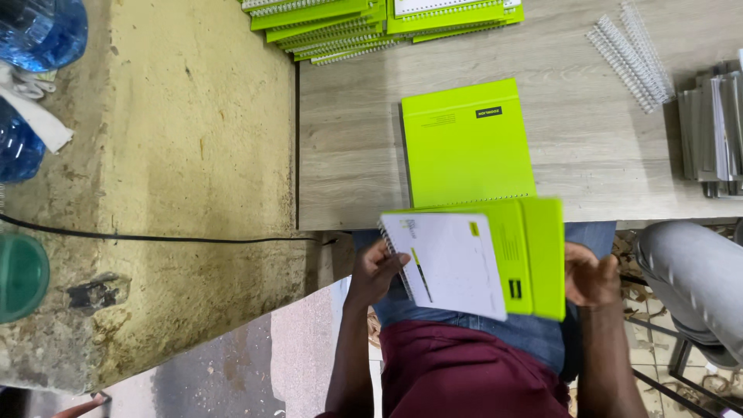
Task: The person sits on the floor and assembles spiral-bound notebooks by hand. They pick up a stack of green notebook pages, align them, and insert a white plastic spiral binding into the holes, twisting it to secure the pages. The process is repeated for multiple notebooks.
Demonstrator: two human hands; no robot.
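Both hands hold an open lime-green spiral notebook [495,255] over my lap, just below the table edge. My left hand [375,271] grips its spiral-bound left side, where a white printed page [449,263] faces up. My right hand [592,275] holds the green cover at the right edge. Just above it, a second lime-green notebook [468,143] lies shut on the wooden table [348,139], its spiral along the near edge.
A stack of lime-green notebooks [364,27] sits at the table's far edge. White spiral binding coils [631,54] and grey metal parts [712,135] lie at right. A worn concrete ledge [186,178] with a black cable, blue bottles [39,31] and a green lid [19,275] stands left. Another person's grey-trousered knee [689,271] is at right.
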